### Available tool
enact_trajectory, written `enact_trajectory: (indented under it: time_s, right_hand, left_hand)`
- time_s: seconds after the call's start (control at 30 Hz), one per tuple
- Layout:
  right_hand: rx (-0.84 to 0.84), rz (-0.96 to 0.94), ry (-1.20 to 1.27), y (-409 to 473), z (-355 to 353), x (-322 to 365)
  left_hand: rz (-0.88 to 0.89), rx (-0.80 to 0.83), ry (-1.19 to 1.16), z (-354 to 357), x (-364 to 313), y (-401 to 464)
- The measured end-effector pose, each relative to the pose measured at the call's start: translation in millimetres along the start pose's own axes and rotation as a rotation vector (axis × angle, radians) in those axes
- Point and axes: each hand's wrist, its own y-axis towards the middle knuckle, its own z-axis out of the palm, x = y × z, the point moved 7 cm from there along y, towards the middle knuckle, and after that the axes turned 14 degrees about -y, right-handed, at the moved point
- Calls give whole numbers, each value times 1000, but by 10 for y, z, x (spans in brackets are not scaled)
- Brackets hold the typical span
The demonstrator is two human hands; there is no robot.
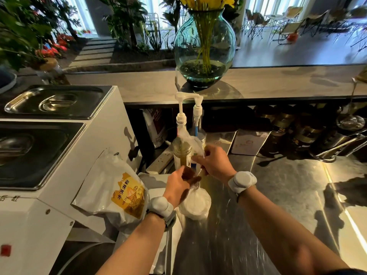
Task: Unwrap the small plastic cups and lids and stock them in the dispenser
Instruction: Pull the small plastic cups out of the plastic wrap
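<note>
The wrapped stack of lids (195, 205) lies on the steel counter (278, 185) just below and between the two hands, its round face turned towards the camera and its long axis running away from the person, up towards the gathered neck of the clear plastic wrap (191, 143). The left hand (178, 185) is the nearer one, touching the top of the stack, its fingers curled round the twisted wrap there. The right hand (213, 161) sits just beyond, pinching the loose tail of wrap and drawing it up and away, in front of the syrup pump bottle (181, 149). So the pull likely goes along the stack's axis. A yellow-labelled powder bag (121, 193) leans beside the left wrist. No dispenser is identifiable.
</note>
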Motion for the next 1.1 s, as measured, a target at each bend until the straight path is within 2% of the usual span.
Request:
enact_trajectory:
  time_s: [0.2, 0.4, 0.63, 0.8, 1.1]
  right_hand:
    - [77, 18, 246, 20, -48, -50]
    - [226, 11, 188, -55, 171, -267]
    - [202, 24, 130, -140, 294, -342]
    - [117, -31, 105, -121, 306, -315]
    - [239, 13, 191, -197, 389, -340]
  left_hand:
    - [26, -33, -68, -61, -47, 10]
    - [101, -34, -156, -50, -77, 28]
    - [98, 27, -108, -80, -13, -9]
    - [85, 62, -16, -45, -2, -19]
    - [69, 8, -116, -119, -25, -4]
